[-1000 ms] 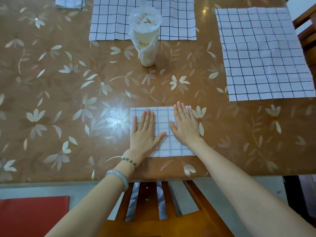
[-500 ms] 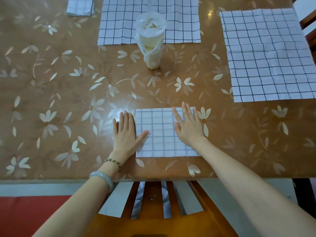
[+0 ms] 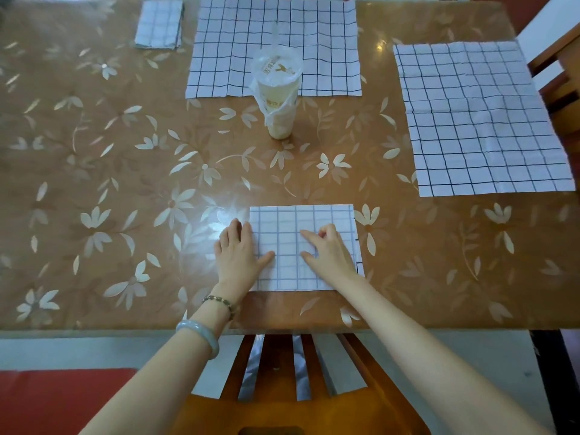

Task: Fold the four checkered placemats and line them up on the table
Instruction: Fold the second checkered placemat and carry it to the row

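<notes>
A folded checkered placemat (image 3: 292, 221) lies near the table's front edge. My left hand (image 3: 237, 255) lies flat at its left edge, thumb on the cloth and fingers on the table. My right hand (image 3: 326, 249) rests on the mat's right half, index finger and thumb stretched out and the other fingers bent. One unfolded placemat (image 3: 273, 32) is spread at the far middle and another unfolded placemat (image 3: 477, 120) lies at the right. A small folded placemat (image 3: 159, 23) sits at the far left.
A sealed drink cup (image 3: 277, 95) in a thin plastic bag stands mid-table, overlapping the far mat's front edge. A wooden chair back (image 3: 292, 387) is just below the table's (image 3: 94, 183) front edge. Another chair (image 3: 561, 73) stands at the right, a red cushion (image 3: 56, 400) lower left.
My left hand slid left, off the folded mat's middle to its left edge. My right hand's fingers went from flat to partly bent on the mat.
</notes>
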